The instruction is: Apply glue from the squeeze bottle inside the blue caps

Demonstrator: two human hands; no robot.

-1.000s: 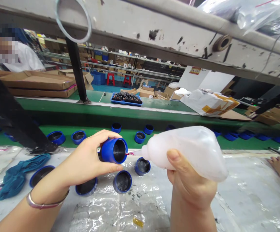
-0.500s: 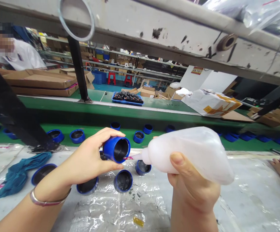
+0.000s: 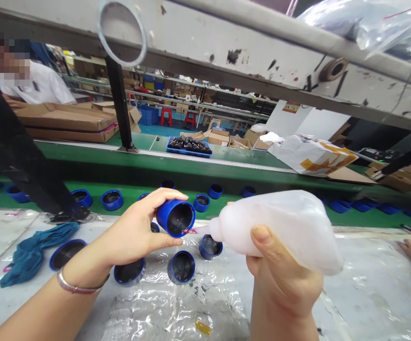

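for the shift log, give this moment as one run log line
left hand: blue plastic cup | right hand: translucent white squeeze bottle | nozzle at cup rim

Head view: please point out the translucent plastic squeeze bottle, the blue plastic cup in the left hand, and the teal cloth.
translucent plastic squeeze bottle [image 3: 283, 232]: head view, on its body
blue plastic cup [image 3: 165, 214]: head view, on its outer wall
teal cloth [image 3: 37, 255]: head view, on its middle fold
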